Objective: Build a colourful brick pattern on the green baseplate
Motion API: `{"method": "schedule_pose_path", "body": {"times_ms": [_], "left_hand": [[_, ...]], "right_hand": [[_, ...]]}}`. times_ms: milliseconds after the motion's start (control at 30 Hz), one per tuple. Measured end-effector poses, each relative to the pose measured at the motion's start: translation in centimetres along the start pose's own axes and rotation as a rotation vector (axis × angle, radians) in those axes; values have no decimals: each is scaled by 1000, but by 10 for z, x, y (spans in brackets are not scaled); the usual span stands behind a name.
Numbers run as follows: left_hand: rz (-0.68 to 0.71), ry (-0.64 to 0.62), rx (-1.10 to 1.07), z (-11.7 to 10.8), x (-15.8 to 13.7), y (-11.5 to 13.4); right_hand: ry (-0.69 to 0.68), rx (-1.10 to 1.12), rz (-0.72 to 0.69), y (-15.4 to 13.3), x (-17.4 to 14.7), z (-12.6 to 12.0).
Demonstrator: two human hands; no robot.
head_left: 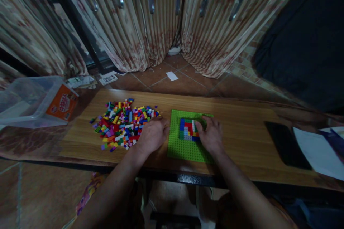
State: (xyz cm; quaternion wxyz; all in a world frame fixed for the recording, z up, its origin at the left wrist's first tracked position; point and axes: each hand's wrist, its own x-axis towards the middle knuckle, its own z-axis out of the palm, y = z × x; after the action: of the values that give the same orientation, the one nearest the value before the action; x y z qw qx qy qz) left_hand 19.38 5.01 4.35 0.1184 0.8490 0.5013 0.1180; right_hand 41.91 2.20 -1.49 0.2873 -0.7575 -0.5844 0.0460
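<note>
A green studded baseplate [188, 154] lies on the wooden table. Attached near its middle is a low block of toy bricks [188, 137] in blue, green, red, yellow, white and grey. My right hand [212, 134] rests over the right side of these bricks, its thumb and forefinger apart and curved down at their edge. Between the baseplate and a loose pile of toy bricks [120, 125], my left hand [154, 132] touches the pile's right edge. Its fingers are curled, and what they may hold is hidden.
A clear plastic box [34, 118] with an orange label stands at the left end. On the right of the wooden tabletop [244, 139] lie a dark flat item [286, 145] and white paper [319, 152]. Curtains [129, 25] hang behind, with a white card [172, 76] on the tiles.
</note>
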Motion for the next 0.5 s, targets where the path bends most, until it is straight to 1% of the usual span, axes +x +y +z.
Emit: {"method": "schedule_pose_path", "body": {"times_ms": [200, 267, 400, 500], "left_hand": [[3, -17, -38, -1, -1, 2], [0, -5, -57, -2, -3, 3], [-24, 66, -96, -6, -3, 0], [-57, 135, -155, -15, 0, -9]], "right_hand": [[4, -45, 60, -5, -5, 3], [4, -60, 63, -7, -7, 4], [-4, -74, 48, -9, -9, 4], [-8, -69, 53, -9, -9, 5]]}}
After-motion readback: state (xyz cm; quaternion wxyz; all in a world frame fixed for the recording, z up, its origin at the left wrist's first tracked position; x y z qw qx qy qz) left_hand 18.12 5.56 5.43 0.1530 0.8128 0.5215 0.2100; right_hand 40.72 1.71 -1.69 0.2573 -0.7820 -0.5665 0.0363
